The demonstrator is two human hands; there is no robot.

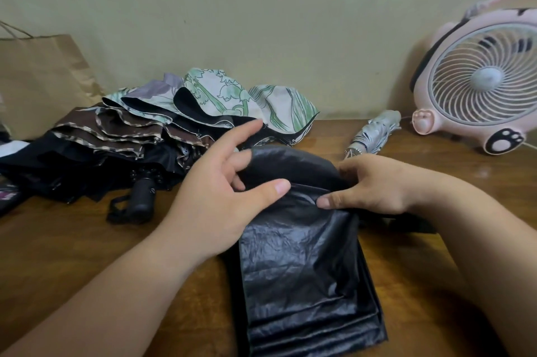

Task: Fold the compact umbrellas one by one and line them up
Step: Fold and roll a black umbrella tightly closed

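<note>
black umbrella [305, 263] lying mid-table, pleats running toward camera; left hand [220, 191] pinching fold of its fabric, thumb on top, index finger sticking out loose; right hand [374, 185] clamped round same umbrella opposite, thumb pressing crease; messy pile of unfolded umbrellas [139, 130] back left, just behind left hand; silver umbrella [372, 136] rolled up, lying near pink fan [482, 77]; paper bag [37, 80] against wall; all on wooden table [87, 240]

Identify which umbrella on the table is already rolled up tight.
The silver-grey umbrella beside the pink fan; the piled umbrellas lie loose, and the black umbrella lies in flat pleats.
</note>
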